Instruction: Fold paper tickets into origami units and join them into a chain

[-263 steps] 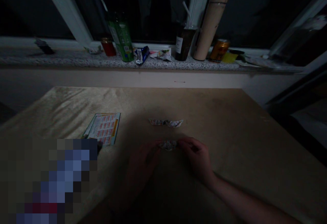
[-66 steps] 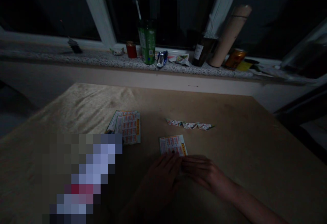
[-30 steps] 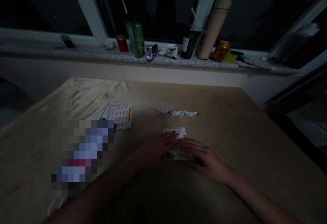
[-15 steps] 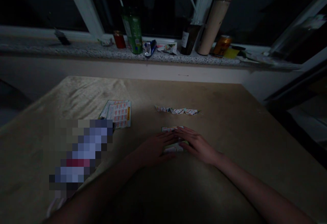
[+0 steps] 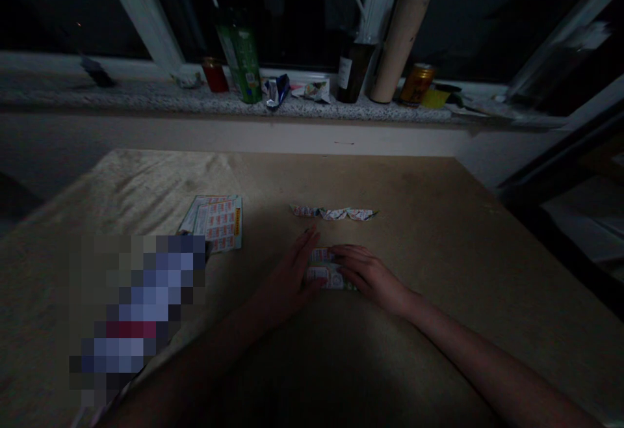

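Note:
A small printed paper sheet (image 5: 324, 268), folded over, lies on the tan table (image 5: 439, 233) between my hands. My left hand (image 5: 287, 275) lies flat beside its left edge with the fingers stretched forward. Over the sheet's right part my right hand (image 5: 368, 275) presses down, fingers extended and flat. A row of three small folded paper pieces (image 5: 334, 213) sits just beyond the hands. To the left lies a stack of printed sheets (image 5: 214, 221).
A granite window ledge (image 5: 146, 99) at the back holds a green bottle (image 5: 240, 57), a red can (image 5: 214, 75), wrappers (image 5: 275, 90), a dark bottle (image 5: 351, 70), a tall beige cylinder (image 5: 402, 38) and a gold can (image 5: 416, 83). A blurred-out patch (image 5: 139, 311) covers the table's left front.
A third folded piece has joined the row. A fresh sheet was brought in front of me and folded over; my left hand has slid to its left edge, fingers pointing forward.

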`<move>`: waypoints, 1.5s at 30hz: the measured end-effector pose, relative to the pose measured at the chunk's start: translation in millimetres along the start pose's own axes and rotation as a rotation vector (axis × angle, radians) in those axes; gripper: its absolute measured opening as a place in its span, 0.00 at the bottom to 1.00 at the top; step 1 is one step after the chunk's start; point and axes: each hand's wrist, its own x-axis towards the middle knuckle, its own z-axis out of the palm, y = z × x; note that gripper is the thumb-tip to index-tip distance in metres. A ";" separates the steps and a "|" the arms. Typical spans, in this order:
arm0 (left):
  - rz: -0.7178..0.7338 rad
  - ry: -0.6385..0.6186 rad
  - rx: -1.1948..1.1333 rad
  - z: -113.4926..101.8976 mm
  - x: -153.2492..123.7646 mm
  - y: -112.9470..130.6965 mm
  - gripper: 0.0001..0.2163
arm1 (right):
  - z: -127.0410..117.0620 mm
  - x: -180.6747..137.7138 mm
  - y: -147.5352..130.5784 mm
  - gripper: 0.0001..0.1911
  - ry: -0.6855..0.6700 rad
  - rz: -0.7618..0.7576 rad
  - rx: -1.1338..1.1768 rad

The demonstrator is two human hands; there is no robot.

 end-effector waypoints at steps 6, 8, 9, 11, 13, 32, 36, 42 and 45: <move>0.235 -0.070 0.337 15.6 -18.1 35.3 0.27 | 3.0 1.7 4.5 0.13 0.088 0.010 -0.010; 0.183 -0.087 0.367 23.8 -25.3 39.8 0.30 | 4.6 2.3 7.6 0.14 0.088 0.005 -0.008; 0.157 -0.095 0.376 27.1 -28.4 40.5 0.32 | 5.4 2.7 9.2 0.14 0.085 0.005 -0.005; 0.135 -0.112 0.383 31.3 -32.8 40.3 0.34 | 6.8 3.9 11.9 0.14 0.094 0.009 0.002; 0.128 -0.147 0.379 32.2 -34.9 40.0 0.34 | 7.4 5.3 13.2 0.14 0.106 0.018 0.012; 0.046 -0.344 0.189 18.3 -24.0 32.3 0.40 | 9.8 3.8 8.3 0.23 0.157 0.151 -0.093; 0.072 -0.325 0.164 18.6 -24.6 30.1 0.38 | 9.0 4.8 9.7 0.22 0.153 0.151 -0.055; 0.045 -0.356 0.158 17.0 -21.6 32.6 0.39 | 8.0 5.0 11.0 0.22 0.190 0.201 -0.052; 0.051 -0.370 0.143 14.8 -18.9 32.7 0.39 | 8.9 5.0 11.4 0.22 0.221 0.252 -0.106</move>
